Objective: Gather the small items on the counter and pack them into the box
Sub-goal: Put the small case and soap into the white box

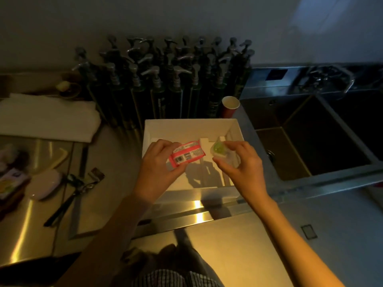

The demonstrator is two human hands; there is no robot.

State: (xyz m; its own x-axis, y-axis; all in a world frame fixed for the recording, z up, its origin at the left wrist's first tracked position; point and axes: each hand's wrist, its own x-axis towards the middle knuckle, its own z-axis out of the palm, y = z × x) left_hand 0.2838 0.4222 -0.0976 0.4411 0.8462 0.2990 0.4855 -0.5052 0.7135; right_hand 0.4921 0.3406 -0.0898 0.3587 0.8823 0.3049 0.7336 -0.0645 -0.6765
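Note:
An open white box [207,124] stands on the steel counter in the middle of the head view. Over its left half my left hand [159,162] grips a pink and white packet [187,154] with a barcode, held tilted. My right hand [240,162] is over the right half and pinches a small clear tub with a green top [217,150] between thumb and fingers. The box floor below shows white dividers at the back and the shadows of my hands.
Many dark pump bottles [165,83] stand in rows behind the box, with a red paper cup [230,105] beside them. A sink [310,141] lies to the right. On the left are folded white cloth [47,119], a pale oval case [45,185], dark utensils [68,201] and small packets [10,183].

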